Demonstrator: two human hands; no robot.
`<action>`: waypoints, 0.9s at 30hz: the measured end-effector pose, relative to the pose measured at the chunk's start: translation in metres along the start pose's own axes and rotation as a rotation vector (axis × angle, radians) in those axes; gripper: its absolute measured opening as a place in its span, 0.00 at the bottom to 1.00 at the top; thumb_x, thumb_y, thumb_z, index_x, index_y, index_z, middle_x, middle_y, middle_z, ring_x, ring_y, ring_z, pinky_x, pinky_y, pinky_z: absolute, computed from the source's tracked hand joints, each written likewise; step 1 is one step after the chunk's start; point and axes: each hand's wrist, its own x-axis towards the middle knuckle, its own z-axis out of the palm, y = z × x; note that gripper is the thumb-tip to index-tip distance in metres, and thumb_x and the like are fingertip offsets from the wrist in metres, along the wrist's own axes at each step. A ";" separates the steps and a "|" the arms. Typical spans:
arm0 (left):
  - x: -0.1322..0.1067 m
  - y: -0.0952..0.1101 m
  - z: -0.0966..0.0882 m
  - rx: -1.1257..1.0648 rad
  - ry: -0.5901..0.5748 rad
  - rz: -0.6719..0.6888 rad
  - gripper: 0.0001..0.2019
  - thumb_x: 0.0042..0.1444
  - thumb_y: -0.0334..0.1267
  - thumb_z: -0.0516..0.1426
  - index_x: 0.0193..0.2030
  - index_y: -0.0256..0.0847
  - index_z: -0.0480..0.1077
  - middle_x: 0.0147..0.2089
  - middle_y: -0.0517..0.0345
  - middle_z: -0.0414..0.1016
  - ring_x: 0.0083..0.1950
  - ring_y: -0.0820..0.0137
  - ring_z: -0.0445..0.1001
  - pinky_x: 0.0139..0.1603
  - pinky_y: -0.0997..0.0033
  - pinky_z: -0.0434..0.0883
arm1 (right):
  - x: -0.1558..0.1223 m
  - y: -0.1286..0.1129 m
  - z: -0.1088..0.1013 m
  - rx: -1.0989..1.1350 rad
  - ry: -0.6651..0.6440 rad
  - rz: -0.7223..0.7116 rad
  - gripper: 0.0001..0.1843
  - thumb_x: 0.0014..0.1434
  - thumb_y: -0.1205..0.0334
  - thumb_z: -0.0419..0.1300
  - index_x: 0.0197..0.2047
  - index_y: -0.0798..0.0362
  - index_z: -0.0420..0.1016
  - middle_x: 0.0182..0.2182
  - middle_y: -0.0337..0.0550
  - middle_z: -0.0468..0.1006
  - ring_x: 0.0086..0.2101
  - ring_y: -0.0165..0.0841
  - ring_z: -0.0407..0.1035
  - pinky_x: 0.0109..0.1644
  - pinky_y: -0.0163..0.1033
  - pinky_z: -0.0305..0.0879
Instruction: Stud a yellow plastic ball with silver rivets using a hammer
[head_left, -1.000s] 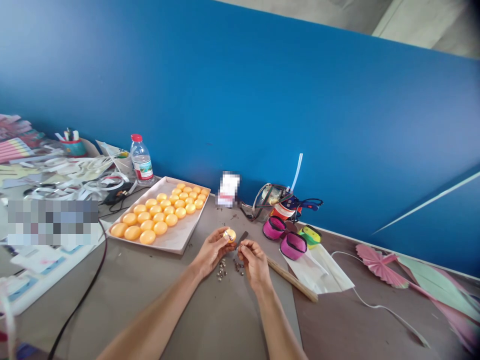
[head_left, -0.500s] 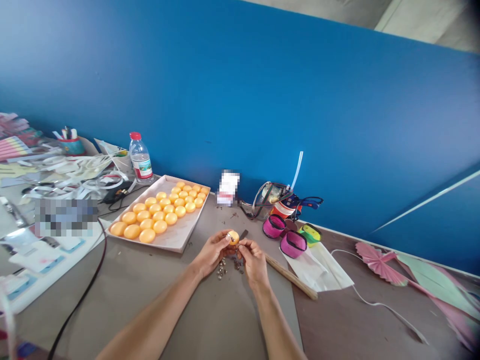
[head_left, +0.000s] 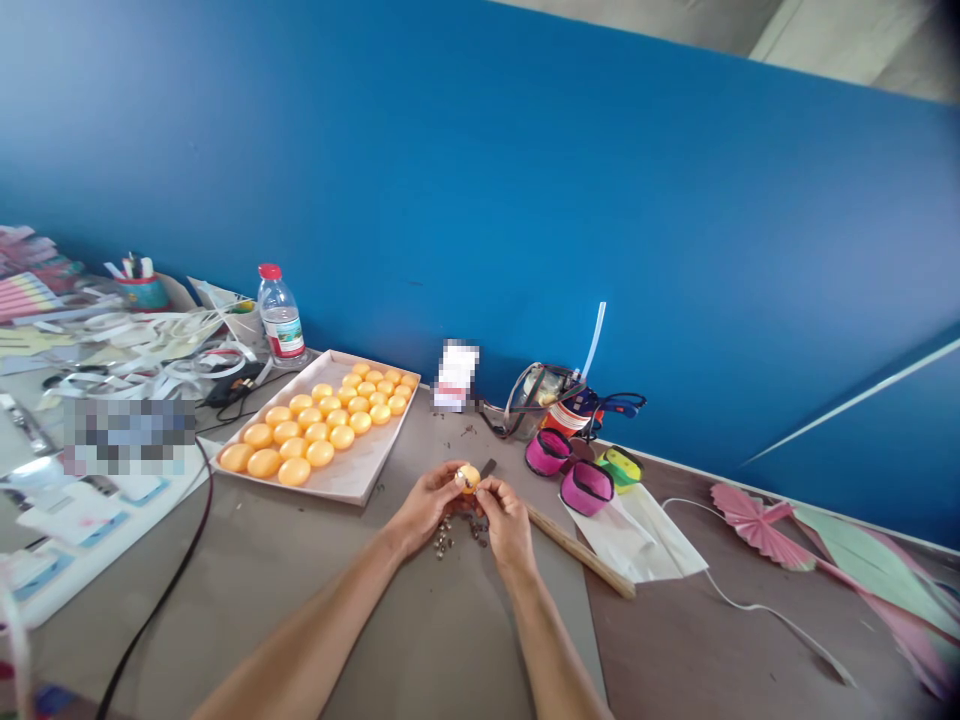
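Observation:
My left hand (head_left: 426,508) is closed around a small orange ball (head_left: 470,477) with dark and white marks on its near side. Against the ball's right edge, the fingertips of my right hand (head_left: 508,520) are pinched together. Whatever lies between them is too small to make out. Behind the ball shows a flat dark strip (head_left: 488,467). On the table just under my hands lie several small shiny bits (head_left: 441,541) and a scatter of dark bits (head_left: 478,529).
Left of my hands, a shallow white tray (head_left: 373,462) bears rows of orange balls (head_left: 320,453). A bottle (head_left: 283,325) stands behind it. To the right are a wooden stick (head_left: 585,556), magenta cups (head_left: 587,487), white sheet (head_left: 645,540) and corded tool (head_left: 615,405). A blue wall rises behind.
The ball has turned slightly in my left fingers, so its dark marks face more toward me. My right hand has shifted very little.

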 end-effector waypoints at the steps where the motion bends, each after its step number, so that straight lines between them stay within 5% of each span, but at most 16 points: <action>1: 0.000 0.000 0.000 0.004 0.000 0.000 0.17 0.45 0.39 0.62 0.42 0.36 0.68 0.36 0.53 0.73 0.34 0.68 0.73 0.38 0.66 0.69 | 0.000 -0.001 0.000 -0.004 -0.006 0.003 0.09 0.51 0.57 0.55 0.27 0.54 0.67 0.19 0.33 0.63 0.23 0.26 0.57 0.28 0.31 0.55; 10: 0.000 -0.004 -0.004 0.089 0.003 0.033 0.20 0.45 0.43 0.61 0.44 0.35 0.67 0.38 0.51 0.72 0.35 0.67 0.73 0.39 0.65 0.68 | 0.000 0.000 -0.001 -0.052 -0.035 -0.001 0.08 0.51 0.59 0.54 0.26 0.54 0.66 0.19 0.33 0.63 0.23 0.27 0.58 0.28 0.32 0.56; 22: -0.002 -0.004 -0.008 0.471 0.069 0.151 0.19 0.46 0.42 0.60 0.45 0.37 0.69 0.38 0.52 0.73 0.38 0.68 0.70 0.40 0.71 0.66 | 0.000 0.005 -0.001 -0.040 0.011 0.083 0.07 0.48 0.58 0.55 0.27 0.53 0.63 0.16 0.32 0.64 0.18 0.27 0.58 0.22 0.32 0.55; 27: 0.000 -0.005 -0.003 0.263 0.046 0.081 0.16 0.47 0.41 0.60 0.43 0.36 0.68 0.37 0.53 0.73 0.34 0.70 0.71 0.37 0.70 0.67 | 0.002 0.004 0.003 -0.038 0.017 0.063 0.08 0.49 0.57 0.55 0.26 0.52 0.62 0.16 0.31 0.63 0.18 0.26 0.58 0.23 0.32 0.55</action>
